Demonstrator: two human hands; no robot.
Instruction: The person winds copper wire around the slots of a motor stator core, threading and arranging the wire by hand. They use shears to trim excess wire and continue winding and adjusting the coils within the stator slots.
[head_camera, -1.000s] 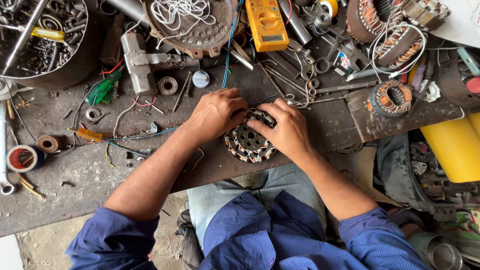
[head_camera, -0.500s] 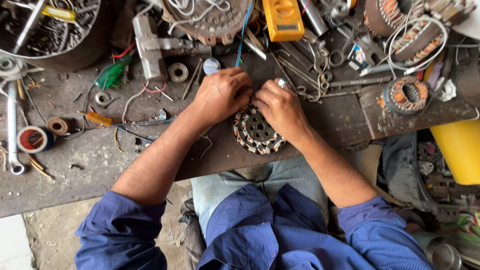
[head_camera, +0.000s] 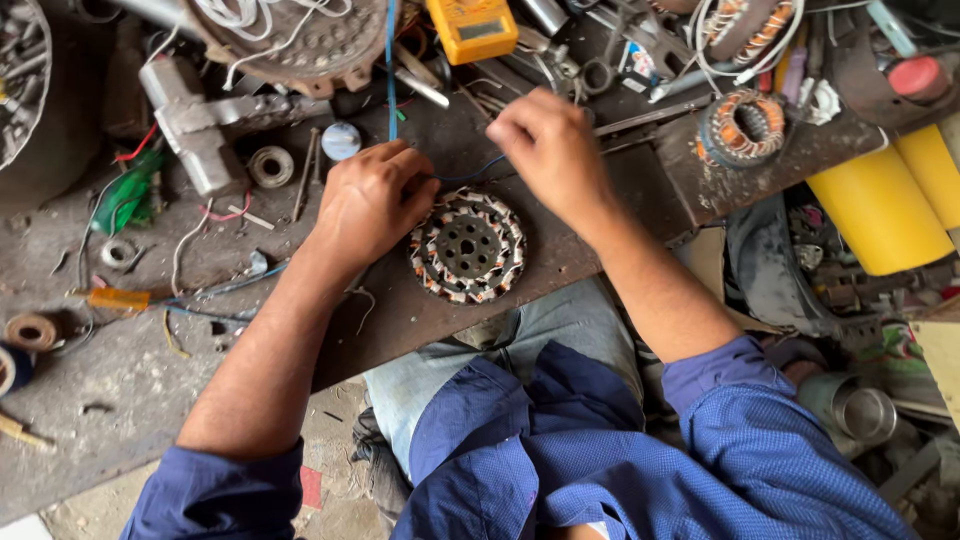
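A round motor stator (head_camera: 467, 246) with copper windings lies flat on the dark workbench (head_camera: 400, 310), close to its near edge. My left hand (head_camera: 372, 200) rests at the stator's upper left rim, fingers curled and pinching a thin blue wire (head_camera: 470, 172). That wire runs up and right to my right hand (head_camera: 547, 147), which is raised above and to the right of the stator with its fingers pinched on the wire's other end. Neither hand covers the stator's centre.
A yellow multimeter (head_camera: 472, 27) sits at the back. A second wound stator (head_camera: 744, 124) lies at the right, beside a yellow cylinder (head_camera: 878, 207). A grey metal block (head_camera: 195, 125), a small wire spool (head_camera: 270, 166), scissors (head_camera: 598, 62) and loose tools crowd the bench.
My right hand has lifted off the stator and moved up and right, drawing the blue wire out. My left hand stays at the rim. The camera has moved closer.
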